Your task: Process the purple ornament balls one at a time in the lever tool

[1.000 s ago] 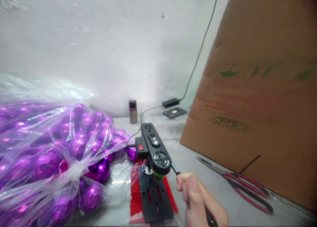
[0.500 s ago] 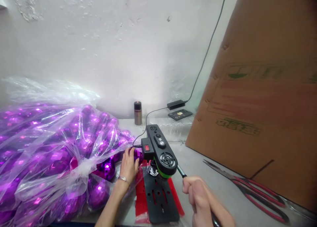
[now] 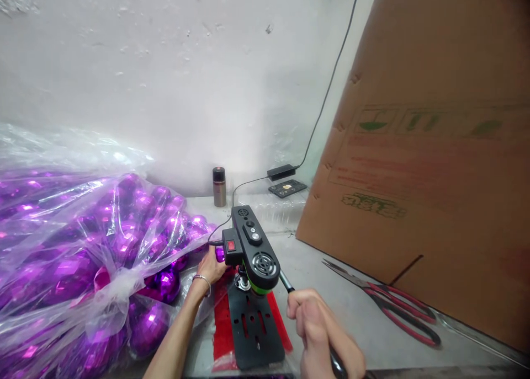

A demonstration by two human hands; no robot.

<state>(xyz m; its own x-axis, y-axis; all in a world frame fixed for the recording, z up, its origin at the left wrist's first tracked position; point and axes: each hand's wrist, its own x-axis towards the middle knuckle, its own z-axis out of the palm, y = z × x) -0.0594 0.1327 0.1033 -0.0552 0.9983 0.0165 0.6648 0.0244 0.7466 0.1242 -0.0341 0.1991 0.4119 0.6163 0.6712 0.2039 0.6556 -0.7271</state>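
One head-worn view, forward and down, close over the worktop (image 3: 310, 263) toward a pale wall (image 3: 199, 97).

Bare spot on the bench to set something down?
Best patch: the grey surface between the black device and the scissors, beyond the right hand. Crowded: left side, bagged purple balls beside the left hand.

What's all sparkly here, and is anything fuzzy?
Head view: bright glints on the shiny purple faceted balls and the clear plastic bag; head view: the bare right hand looks slightly smeared, and green printing on the large brown cardboard box looks soft.
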